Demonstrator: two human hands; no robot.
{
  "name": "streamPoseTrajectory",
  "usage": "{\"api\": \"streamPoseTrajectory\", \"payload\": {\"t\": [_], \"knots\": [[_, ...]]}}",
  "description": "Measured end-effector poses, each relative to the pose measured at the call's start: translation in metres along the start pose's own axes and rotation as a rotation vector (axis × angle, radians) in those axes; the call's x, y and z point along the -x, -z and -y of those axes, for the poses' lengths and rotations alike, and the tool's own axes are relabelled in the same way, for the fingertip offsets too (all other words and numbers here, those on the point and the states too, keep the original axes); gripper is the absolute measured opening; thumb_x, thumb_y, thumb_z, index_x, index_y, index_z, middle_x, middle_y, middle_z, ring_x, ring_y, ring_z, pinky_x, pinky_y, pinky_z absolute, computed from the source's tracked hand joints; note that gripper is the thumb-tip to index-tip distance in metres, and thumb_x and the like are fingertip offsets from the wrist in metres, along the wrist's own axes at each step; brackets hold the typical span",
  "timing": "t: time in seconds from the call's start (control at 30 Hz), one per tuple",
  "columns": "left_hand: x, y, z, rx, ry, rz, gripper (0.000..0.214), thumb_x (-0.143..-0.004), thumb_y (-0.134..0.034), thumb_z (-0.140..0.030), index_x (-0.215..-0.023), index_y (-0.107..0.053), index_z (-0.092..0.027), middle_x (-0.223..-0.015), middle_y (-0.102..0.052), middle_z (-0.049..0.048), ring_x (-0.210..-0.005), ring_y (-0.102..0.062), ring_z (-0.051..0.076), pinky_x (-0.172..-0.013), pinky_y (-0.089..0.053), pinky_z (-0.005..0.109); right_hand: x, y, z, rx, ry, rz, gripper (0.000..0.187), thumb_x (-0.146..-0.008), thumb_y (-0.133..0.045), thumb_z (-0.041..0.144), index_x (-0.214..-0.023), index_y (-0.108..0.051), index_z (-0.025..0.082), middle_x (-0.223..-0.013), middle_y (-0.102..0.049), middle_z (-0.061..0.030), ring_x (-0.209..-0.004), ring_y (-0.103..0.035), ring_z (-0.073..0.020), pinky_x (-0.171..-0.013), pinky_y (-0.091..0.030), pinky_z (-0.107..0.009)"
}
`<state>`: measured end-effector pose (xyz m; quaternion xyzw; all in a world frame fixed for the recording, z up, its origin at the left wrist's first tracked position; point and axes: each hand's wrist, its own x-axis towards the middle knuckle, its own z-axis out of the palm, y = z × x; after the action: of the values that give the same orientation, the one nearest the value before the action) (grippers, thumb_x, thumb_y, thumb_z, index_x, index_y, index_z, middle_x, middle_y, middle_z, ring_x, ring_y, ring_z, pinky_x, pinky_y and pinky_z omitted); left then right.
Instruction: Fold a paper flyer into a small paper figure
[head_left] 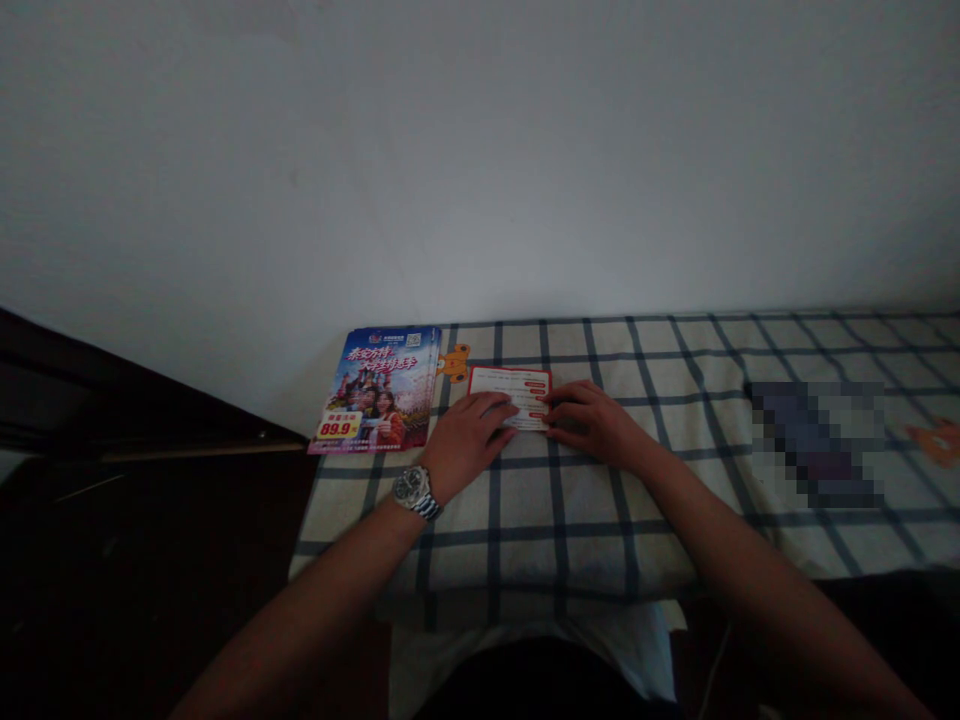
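Note:
A folded leaflet with a red border, white panel and red text bars lies on a checked cloth. My left hand, with a metal wristwatch on its wrist, covers the leaflet's lower left part, fingers and thumb closed on it. On the other side, my right hand grips the right edge between thumb and fingers. The leaflet's lower left corner is hidden by my left hand. To the left of that hand rests a stack of colourful flyers, the top one marked 89.9.
The checked cloth covers a surface running along a white wall. At the right lies a dark, pixelated object. A dark panel stands at the left, beyond the surface's edge.

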<state>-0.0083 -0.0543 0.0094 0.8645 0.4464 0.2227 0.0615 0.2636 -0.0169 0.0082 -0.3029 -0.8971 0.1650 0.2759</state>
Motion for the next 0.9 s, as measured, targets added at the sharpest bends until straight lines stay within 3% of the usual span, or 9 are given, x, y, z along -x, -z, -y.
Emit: {"api": "streamPoseTrajectory", "payload": {"t": [0.2,0.9], "knots": [[-0.0013,-0.0002,-0.0005,0.002,-0.006,-0.024,0.026,-0.101,-0.059,-0.034,-0.123,-0.067,-0.023,-0.131,-0.066,0.0067,-0.120,-0.061,0.025,-0.106,-0.052,0.045,0.0019,0.0019,-0.0042,-0.019,0.014,0.033,0.023,-0.088,-0.076,0.026,-0.110,-0.072,0.028,-0.127,-0.068,-0.0088,-0.120,-0.062,-0.0296,-0.102,-0.053,-0.052],[0.0003,-0.0002,-0.0053,0.048,-0.052,0.035,0.037,-0.100,-0.060,-0.037,-0.135,-0.060,-0.024,-0.141,-0.061,0.0080,-0.131,-0.056,0.026,-0.114,-0.047,0.048,0.0003,0.0068,0.0016,-0.051,-0.023,-0.015,0.015,-0.097,-0.064,0.025,-0.110,-0.072,0.026,-0.118,-0.070,-0.0093,-0.113,-0.064,-0.0267,-0.098,-0.055,-0.048]]}}
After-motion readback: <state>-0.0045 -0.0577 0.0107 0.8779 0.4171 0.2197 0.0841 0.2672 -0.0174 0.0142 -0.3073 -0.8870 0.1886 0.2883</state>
